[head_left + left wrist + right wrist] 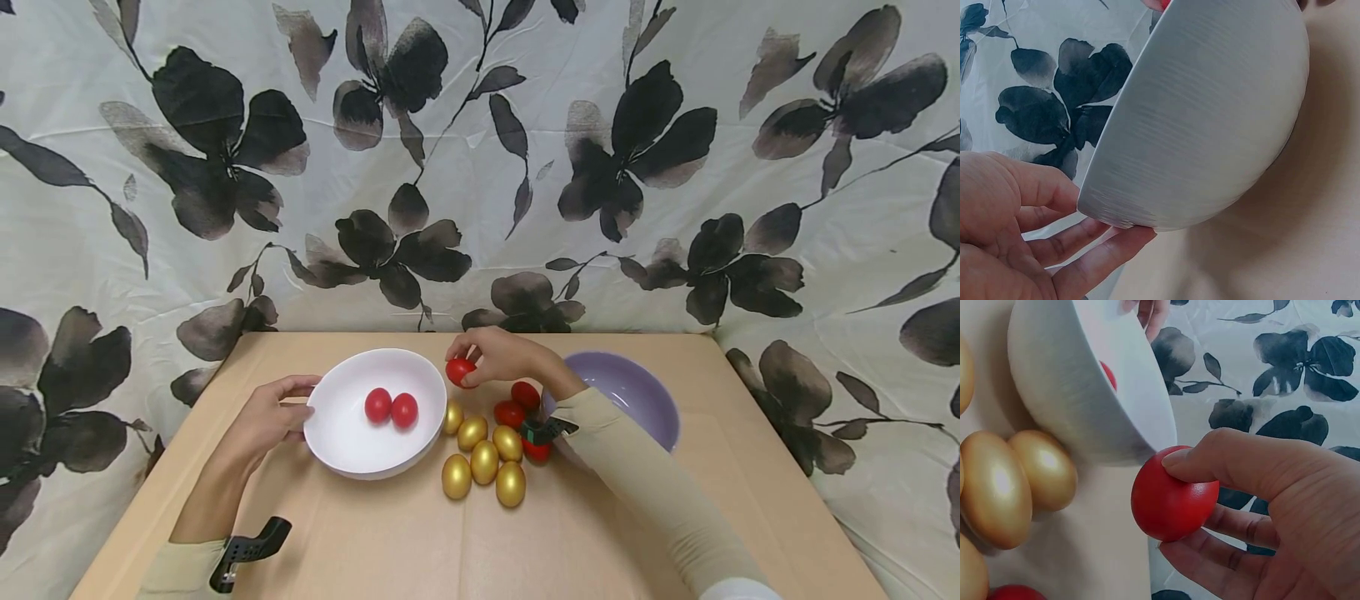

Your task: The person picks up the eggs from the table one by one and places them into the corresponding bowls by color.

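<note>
A red egg is pinched between the thumb and fingers of my right hand, just beyond the right rim of a white bowl. In the right wrist view the held egg appears close to the bowl's rim. Two red eggs lie side by side inside the bowl. At the bowl's left side, my left hand holds its edge; the left wrist view shows fingertips against the outer wall. Several gold eggs and a few red eggs lie right of the bowl.
A purple bowl stands at the right of the wooden table, partly covered by my right forearm. Behind the table hangs a white cloth with dark flowers. Black straps with devices sit on both wrists.
</note>
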A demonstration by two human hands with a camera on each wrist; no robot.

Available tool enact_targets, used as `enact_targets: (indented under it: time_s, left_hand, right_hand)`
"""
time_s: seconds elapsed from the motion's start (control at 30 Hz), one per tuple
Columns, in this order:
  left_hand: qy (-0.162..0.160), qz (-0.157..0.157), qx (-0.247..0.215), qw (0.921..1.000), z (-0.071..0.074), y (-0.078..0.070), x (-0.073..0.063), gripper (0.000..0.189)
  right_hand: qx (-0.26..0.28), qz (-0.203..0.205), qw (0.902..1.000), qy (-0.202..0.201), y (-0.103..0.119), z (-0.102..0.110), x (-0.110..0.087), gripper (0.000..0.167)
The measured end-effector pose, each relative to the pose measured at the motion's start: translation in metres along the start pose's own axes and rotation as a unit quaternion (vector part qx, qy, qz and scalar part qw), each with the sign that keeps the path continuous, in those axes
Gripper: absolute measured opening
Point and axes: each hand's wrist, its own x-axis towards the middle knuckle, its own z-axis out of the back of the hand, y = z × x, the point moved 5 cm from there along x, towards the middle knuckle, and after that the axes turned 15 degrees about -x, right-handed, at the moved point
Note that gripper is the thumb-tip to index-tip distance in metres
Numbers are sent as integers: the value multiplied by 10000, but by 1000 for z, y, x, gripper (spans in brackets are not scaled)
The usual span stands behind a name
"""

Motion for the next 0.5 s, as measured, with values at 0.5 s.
enact_targets:
  time_s: [0.5]
  left_hand:
    - [-44,39,-2,10000,1,2,2,54]
  right_hand:
    - [28,513,9986,-117,23,10,0,37]
